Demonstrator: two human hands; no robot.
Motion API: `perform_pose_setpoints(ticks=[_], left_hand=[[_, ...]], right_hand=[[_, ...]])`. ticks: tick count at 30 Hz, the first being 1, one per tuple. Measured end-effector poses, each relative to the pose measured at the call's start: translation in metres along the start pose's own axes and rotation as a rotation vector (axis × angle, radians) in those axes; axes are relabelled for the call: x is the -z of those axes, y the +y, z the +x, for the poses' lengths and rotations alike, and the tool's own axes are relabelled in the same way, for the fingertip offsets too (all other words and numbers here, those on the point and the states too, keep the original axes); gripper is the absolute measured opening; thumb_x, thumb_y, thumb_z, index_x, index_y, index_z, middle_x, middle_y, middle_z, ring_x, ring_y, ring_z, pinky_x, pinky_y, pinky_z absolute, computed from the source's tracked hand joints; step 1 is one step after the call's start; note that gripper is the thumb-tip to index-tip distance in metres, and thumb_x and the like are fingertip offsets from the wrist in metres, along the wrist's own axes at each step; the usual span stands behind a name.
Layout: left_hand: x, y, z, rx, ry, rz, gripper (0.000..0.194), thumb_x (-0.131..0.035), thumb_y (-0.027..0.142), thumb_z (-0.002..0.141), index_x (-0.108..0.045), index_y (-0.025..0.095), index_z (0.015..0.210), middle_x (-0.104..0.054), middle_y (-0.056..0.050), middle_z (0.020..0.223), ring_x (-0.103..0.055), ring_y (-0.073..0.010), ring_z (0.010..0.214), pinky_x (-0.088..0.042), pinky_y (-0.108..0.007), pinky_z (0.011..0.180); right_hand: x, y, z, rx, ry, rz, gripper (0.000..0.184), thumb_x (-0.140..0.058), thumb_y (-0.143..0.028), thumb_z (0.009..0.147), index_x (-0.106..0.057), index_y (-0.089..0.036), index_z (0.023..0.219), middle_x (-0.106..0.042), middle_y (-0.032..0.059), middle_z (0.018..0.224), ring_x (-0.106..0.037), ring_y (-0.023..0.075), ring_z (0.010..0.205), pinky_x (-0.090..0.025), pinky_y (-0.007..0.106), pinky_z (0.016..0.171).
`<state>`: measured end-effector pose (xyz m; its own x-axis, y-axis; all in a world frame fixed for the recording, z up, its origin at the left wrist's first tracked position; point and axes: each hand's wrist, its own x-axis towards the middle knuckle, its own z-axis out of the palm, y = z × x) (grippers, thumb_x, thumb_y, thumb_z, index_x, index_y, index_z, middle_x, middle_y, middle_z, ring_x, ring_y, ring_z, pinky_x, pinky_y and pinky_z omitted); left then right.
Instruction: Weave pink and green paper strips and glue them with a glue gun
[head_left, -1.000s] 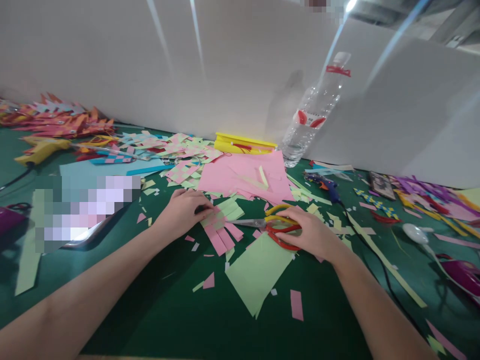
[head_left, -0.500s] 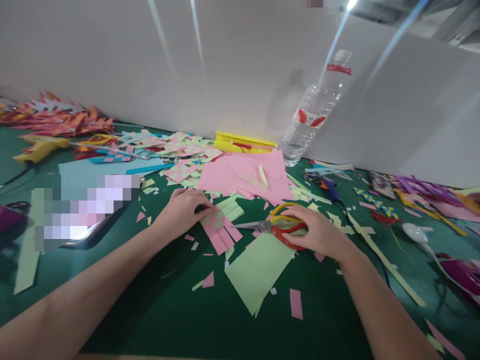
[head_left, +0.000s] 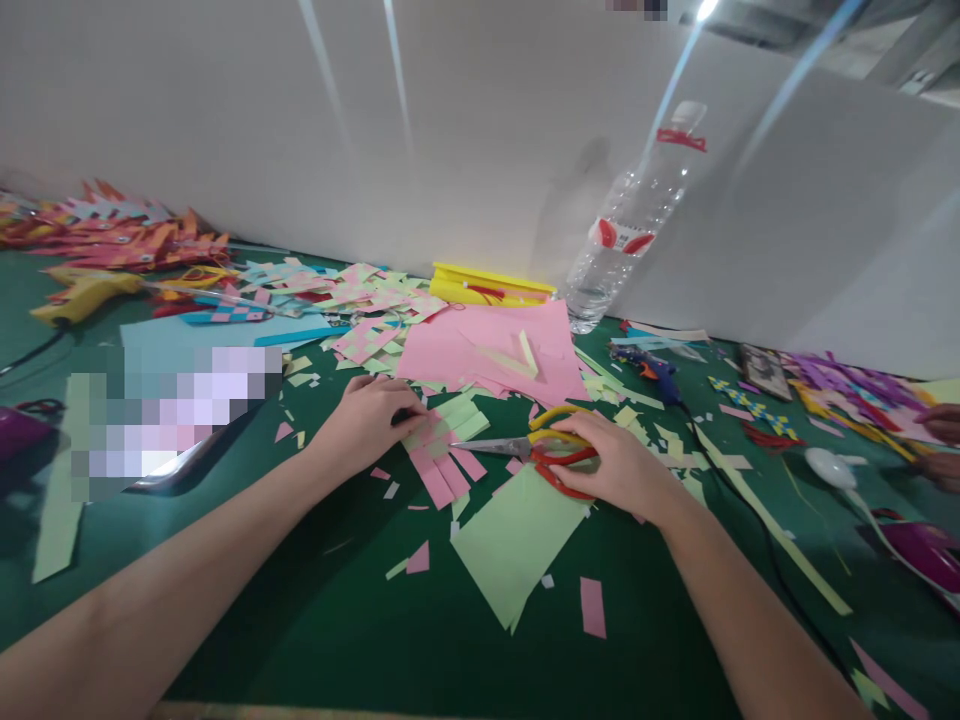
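Observation:
My right hand (head_left: 611, 465) grips a pair of scissors (head_left: 559, 450) with yellow and red handles. Their blades point left and their tip lies over a woven piece of pink and green paper strips (head_left: 442, 455). That piece is pinched at its upper left edge by the fingers of my left hand (head_left: 371, 420). Pink strips hang loose toward me and green ones stick out to the right. Below the scissors, a light green paper sheet (head_left: 517, 545) lies on the green table, partly under my right hand.
Pink paper (head_left: 487, 345) and woven scraps (head_left: 360, 295) lie behind my hands. A clear bottle (head_left: 630, 220) leans against the grey partition. A yellow glue gun (head_left: 97, 295) is at left, a blue one (head_left: 652, 370) at right. Another person's hand (head_left: 941, 425) shows at the right edge.
My right hand has moved slightly left with the scissors, bringing their tip over the pink strips. My left hand stays put. At the far right, another person's hands have come further into view.

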<state>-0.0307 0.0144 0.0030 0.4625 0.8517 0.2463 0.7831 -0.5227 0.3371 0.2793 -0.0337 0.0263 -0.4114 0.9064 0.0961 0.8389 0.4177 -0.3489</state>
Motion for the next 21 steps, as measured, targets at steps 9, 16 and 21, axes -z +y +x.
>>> perform_pose_setpoints(ticks=[9,16,21], left_hand=[[0.001,0.0,0.001,0.0,-0.025,0.021,0.018,-0.052,0.034,0.086,-0.068,0.025,0.084,-0.066,0.0,0.092,-0.057,-0.022,0.092,-0.029,-0.043,0.089],[0.001,0.0,0.0,0.002,-0.024,0.018,0.017,-0.052,0.032,0.086,-0.068,0.025,0.084,-0.066,0.0,0.092,-0.056,-0.0219,0.092,-0.028,-0.044,0.089],[0.0,-0.001,0.0,-0.004,-0.017,0.024,0.017,-0.052,0.032,0.086,-0.068,0.025,0.084,-0.066,0.0,0.092,-0.056,-0.0218,0.092,-0.029,-0.043,0.088]], right_hand=[[0.005,0.006,-0.002,-0.037,-0.032,0.032,0.035,-0.06,-0.038,0.075,-0.058,-0.027,0.108,-0.063,0.0034,0.11,-0.059,0.0213,0.096,-0.051,0.035,0.076],[0.008,0.011,-0.003,-0.024,-0.011,0.026,0.034,-0.061,-0.036,0.073,-0.059,-0.027,0.105,-0.062,0.004,0.11,-0.061,0.0204,0.093,-0.051,0.033,0.074],[0.013,0.013,-0.005,-0.008,-0.014,0.014,0.033,-0.061,-0.033,0.073,-0.06,-0.026,0.105,-0.062,0.0033,0.114,-0.061,0.0193,0.093,-0.051,0.032,0.076]])
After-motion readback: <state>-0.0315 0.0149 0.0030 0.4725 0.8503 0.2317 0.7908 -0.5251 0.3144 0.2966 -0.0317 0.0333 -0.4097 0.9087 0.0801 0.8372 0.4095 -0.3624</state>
